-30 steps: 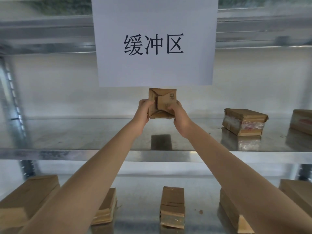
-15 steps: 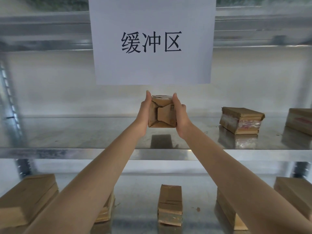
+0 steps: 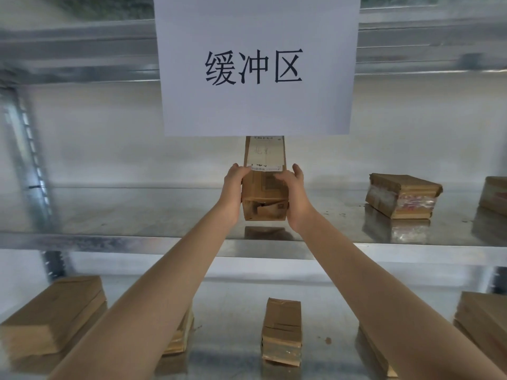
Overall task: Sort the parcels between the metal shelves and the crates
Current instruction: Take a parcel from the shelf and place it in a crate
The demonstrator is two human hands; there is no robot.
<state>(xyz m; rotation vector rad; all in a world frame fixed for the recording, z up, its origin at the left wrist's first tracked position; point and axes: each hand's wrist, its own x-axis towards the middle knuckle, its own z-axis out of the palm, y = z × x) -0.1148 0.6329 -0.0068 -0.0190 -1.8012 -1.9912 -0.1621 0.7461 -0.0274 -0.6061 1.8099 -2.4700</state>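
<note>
I hold a small brown cardboard parcel (image 3: 264, 187) with a white label on its upper face, just above the middle metal shelf (image 3: 137, 212). My left hand (image 3: 234, 187) grips its left side and my right hand (image 3: 295, 192) grips its right side, thumb over the top. The parcel's near end points toward me and its far end tips up behind the paper sign (image 3: 258, 64). Its dark reflection shows on the shelf below it.
Another taped parcel (image 3: 402, 198) lies on the same shelf to the right, with one more (image 3: 493, 194) at the right edge. The lower shelf carries several parcels, among them one at left (image 3: 52, 316) and one in the centre (image 3: 282, 330). A steel upright (image 3: 27, 149) stands at left.
The parcel has been turned in my hands: its folded end faced me before, now the labelled face shows on top. It sits lower, close to the shelf surface.
</note>
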